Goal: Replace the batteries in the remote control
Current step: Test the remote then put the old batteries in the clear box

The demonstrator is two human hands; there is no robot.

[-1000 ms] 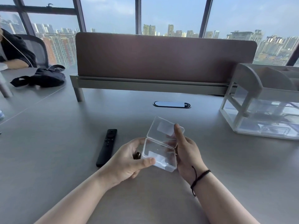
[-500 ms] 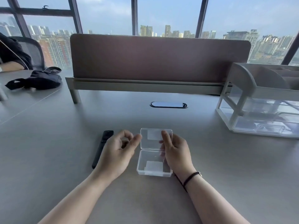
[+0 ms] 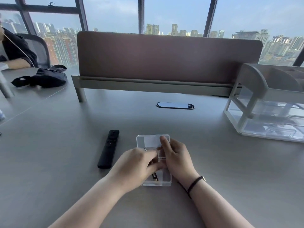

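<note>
Step in hand, as I read it: you are dealing with batteries at the small clear hinged plastic box point(image 3: 153, 162), not yet at the remote. The box lies open flat on the grey desk point(image 3: 65, 145), lid half on the far side, tray half near you.

Your left hand point(image 3: 136, 168) is curled over the tray half, fingers bunched and reaching in. A small dark cylindrical battery with a gold band point(image 3: 155, 176) shows just under that hand, inside the tray. Cannot tell whether your fingers pinch it or only touch it.

Your right hand point(image 3: 176, 157) rests against the right edge of the box, index finger stretched out over the lid half, seemingly steadying it. It grips nothing I can see; the fingers are loosely curved.

The slim black bar-shaped remote control point(image 3: 108, 149) lies flat on the desk just left of the box, apart from both hands and untouched. Its long axis runs near to far, leaning slightly right at the far end. The round button pad end points away from you, button face up, so the battery cover must be underneath.

Next move, my judgement: get the battery sorted in or out of the tray, then reach left, pick up the remote, flip it over and slide the back cover off. Pinch the battery gently; it is small and will roll.
</note>
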